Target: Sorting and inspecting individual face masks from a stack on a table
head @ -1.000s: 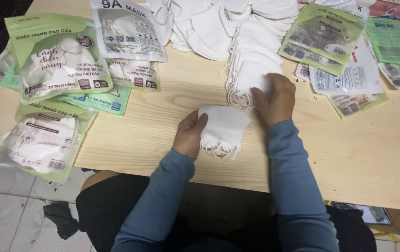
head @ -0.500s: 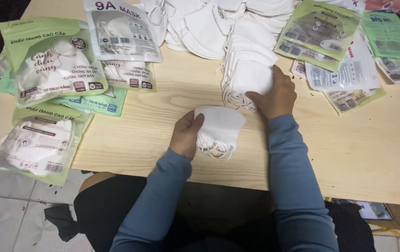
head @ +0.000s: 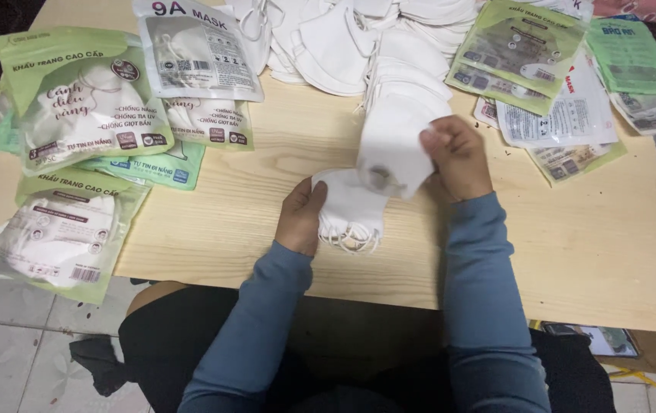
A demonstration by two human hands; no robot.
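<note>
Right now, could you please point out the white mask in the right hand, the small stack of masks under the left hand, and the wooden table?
white mask (head: 393, 145), head view, its flat middle.
small stack of masks (head: 351, 210), head view, top mask.
wooden table (head: 572, 260), head view, bare top.

table — light wood grain | floor — pale grey tiles | light — soft, even
</note>
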